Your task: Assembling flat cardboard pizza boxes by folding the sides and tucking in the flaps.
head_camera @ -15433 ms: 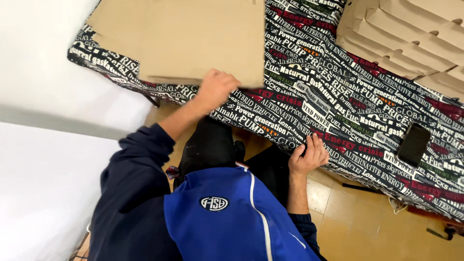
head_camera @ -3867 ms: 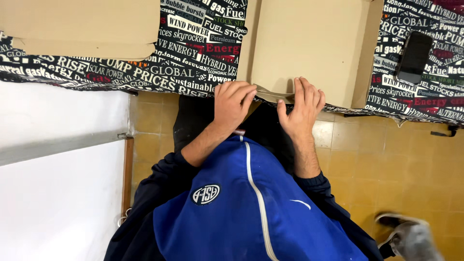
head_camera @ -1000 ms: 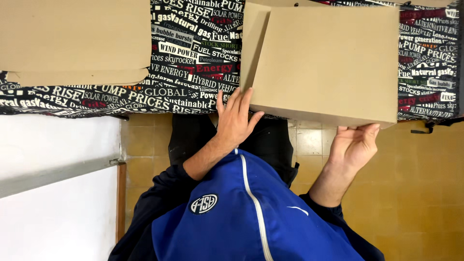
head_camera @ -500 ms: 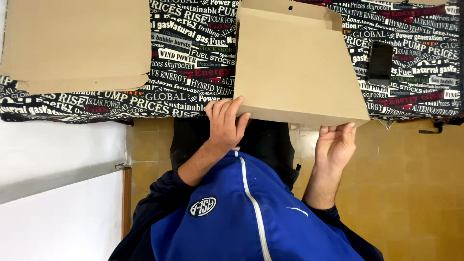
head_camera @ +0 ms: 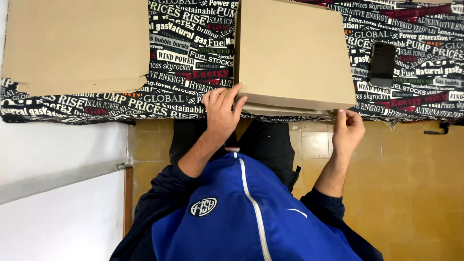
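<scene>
Head view: I see the folded cardboard box (head_camera: 295, 58) has come down flat onto the printed tablecloth (head_camera: 188, 58). My left hand (head_camera: 223, 110) presses open-fingered on its near corner; my right hand (head_camera: 349, 131) pinches the opposite corner's edge, phone (head_camera: 382, 64) beyond.

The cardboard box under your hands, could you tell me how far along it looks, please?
Done: the box lies flat and closed on the table; another flat cardboard piece lies at the far left. In hand: the left hand presses the box's near left corner, and the right hand pinches its near right edge. Left: that near edge shows loose layers, not yet tucked. A phone lies beside it.
</scene>
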